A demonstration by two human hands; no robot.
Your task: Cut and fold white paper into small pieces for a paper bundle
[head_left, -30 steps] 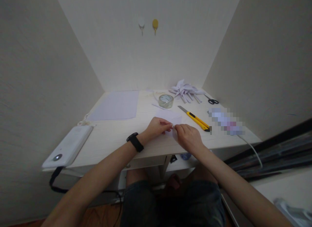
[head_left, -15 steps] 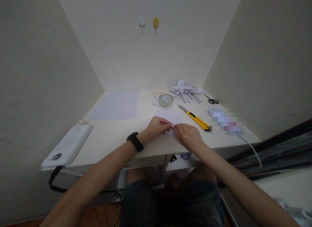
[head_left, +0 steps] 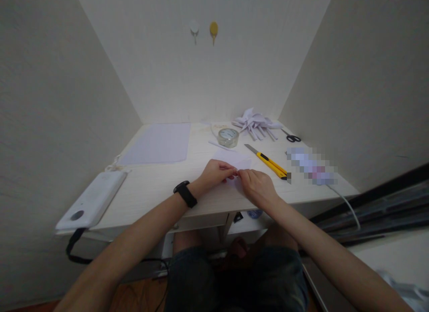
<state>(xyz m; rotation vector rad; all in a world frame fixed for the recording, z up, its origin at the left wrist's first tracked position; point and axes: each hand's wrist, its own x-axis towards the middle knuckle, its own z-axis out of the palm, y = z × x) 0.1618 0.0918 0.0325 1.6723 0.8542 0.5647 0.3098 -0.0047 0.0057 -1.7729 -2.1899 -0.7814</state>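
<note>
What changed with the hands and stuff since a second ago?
The right hand edged slightly left, bringing its fingertips closer to those of the left hand. Both hands stay pinched around a tiny white piece; I see nothing let go. The tape roll, yellow cutter and paper pinwheels stayed put.

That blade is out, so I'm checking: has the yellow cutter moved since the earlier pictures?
No: against the desk, the yellow cutter shows no visible shift in any direction.

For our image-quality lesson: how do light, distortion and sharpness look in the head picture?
Head view: dim light on the desk; same view: wide-angle stretch at the edges; same view: mosaic blocks right of the yellow cutter, and soft detail between left hand and right hand.
</note>
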